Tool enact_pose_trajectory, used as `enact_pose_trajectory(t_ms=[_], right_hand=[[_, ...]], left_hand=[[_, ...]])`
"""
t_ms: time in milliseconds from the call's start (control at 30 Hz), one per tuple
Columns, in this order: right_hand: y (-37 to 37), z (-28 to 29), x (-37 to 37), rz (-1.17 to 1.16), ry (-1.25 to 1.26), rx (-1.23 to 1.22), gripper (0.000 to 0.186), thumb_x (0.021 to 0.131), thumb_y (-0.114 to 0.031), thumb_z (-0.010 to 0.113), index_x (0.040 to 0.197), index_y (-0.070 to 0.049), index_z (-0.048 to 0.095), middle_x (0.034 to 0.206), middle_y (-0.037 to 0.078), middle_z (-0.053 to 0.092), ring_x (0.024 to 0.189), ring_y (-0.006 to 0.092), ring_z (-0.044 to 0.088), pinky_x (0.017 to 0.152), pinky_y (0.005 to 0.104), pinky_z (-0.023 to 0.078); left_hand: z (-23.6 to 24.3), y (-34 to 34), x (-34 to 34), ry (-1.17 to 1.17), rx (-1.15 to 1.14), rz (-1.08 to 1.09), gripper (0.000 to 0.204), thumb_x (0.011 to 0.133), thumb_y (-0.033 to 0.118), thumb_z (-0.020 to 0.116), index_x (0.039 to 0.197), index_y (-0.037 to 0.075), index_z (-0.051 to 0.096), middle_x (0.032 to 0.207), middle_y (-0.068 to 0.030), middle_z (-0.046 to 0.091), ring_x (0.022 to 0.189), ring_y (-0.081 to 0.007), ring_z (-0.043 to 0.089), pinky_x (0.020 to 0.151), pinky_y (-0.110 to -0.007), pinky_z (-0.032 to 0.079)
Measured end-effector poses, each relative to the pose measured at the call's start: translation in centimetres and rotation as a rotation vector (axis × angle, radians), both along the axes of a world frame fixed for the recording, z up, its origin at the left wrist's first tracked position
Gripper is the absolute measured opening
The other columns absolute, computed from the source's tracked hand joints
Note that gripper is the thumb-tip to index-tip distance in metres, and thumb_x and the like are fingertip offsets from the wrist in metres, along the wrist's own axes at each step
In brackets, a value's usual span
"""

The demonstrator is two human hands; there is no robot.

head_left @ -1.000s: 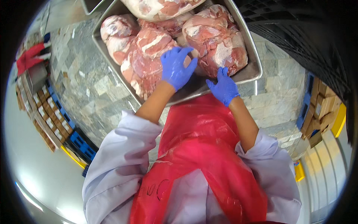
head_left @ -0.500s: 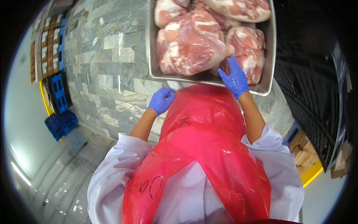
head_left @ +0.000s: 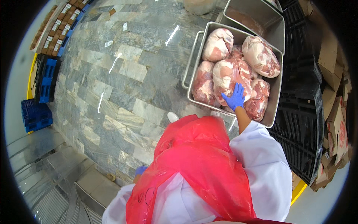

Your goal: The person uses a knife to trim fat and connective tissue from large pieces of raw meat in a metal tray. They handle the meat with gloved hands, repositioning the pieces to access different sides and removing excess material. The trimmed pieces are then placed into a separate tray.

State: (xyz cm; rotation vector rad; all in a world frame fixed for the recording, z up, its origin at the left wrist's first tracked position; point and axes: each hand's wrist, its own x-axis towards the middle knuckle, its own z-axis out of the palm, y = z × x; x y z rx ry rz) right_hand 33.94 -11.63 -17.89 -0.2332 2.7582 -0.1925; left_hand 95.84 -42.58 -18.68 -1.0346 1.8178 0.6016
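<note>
A deep metal tub (head_left: 193,71) stands in front of me on the right, holding several large pieces of raw meat. My right hand (head_left: 235,98), in a blue glove, rests on the near middle piece of meat (head_left: 228,76) with its fingers spread. Close to that hand, at the tub's right wall, lies another piece of meat (head_left: 260,99). A paler piece (head_left: 261,56) sits at the back right. My left hand (head_left: 140,170), also gloved in blue, hangs low beside the red apron (head_left: 190,145); only a small part shows and its fingers are hidden.
Behind the tub stands a second metal tub (head_left: 257,16). Black plastic pallets (head_left: 298,115) and cardboard boxes (head_left: 337,127) line the right side. At the left are blue pallets (head_left: 35,115) and stacked boxes (head_left: 56,33). Grey tile flooring (head_left: 123,89) spreads between them.
My view has turned, so the tub sits lower and farther right. My right hand has moved from the tub's near edge onto the middle meat piece. My left hand has dropped back beside the apron.
</note>
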Motion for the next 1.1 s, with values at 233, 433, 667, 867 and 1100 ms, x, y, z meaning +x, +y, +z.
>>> enact_pose_trajectory(t_ms=[233,433,667,867,1100], right_hand=[[-3.0,-1.0,-1.1,-0.224,-0.142,0.215,0.129,0.065,-0.075,0.065,0.153,-0.006,0.000,0.160,0.018,0.000,0.146,0.0437,0.000,0.116,0.0565,0.013],[-4.0,-0.6,-1.4,-0.170,-0.185,0.298,0.129,0.067,-0.076,0.061,0.152,-0.002,-0.002,0.159,0.020,-0.002,0.147,0.0390,-0.006,0.118,0.0507,0.002],[-3.8,-0.4,-0.4,-0.234,-0.177,0.288,0.125,0.067,-0.072,0.064,0.153,-0.006,0.001,0.160,0.017,0.000,0.147,0.0387,-0.003,0.117,0.0535,0.005],[-7.9,-0.4,-3.0,-0.602,-0.376,0.418,0.128,0.065,-0.064,0.073,0.151,0.000,0.003,0.159,0.020,0.002,0.145,0.0436,0.006,0.117,0.0512,0.019],[-20.6,2.3,-11.5,-0.905,-0.219,0.116,0.101,0.072,-0.056,0.070,0.143,0.005,0.032,0.154,0.028,0.020,0.140,0.0466,0.022,0.114,0.0476,0.027]], left_hand=[[-7.3,-5.0,4.4,0.030,0.131,0.178,0.027,0.089,0.024,0.048,0.105,0.010,0.065,0.100,-0.0200,0.067,0.095,-0.0382,0.065,0.081,-0.049,0.051],[-12.9,-14.8,-16.2,0.468,-0.002,-0.400,0.028,0.089,0.018,0.049,0.110,0.007,0.064,0.108,-0.0209,0.066,0.102,-0.0380,0.063,0.086,-0.047,0.050],[-3.9,-25.6,-43.1,0.816,0.167,0.278,0.043,0.090,0.036,0.058,0.110,-0.001,0.066,0.111,-0.0190,0.067,0.103,-0.0278,0.065,0.089,-0.036,0.049],[-7.3,-37.7,-45.8,0.589,0.276,0.580,0.033,0.087,0.033,0.064,0.105,0.005,0.066,0.081,-0.0042,0.061,0.067,-0.0130,0.056,0.061,-0.027,0.047],[-10.7,-47.9,-40.8,0.297,0.128,0.220,0.034,0.088,0.033,0.055,0.098,0.004,0.068,0.079,-0.0112,0.063,0.068,-0.0197,0.058,0.062,-0.035,0.047]])
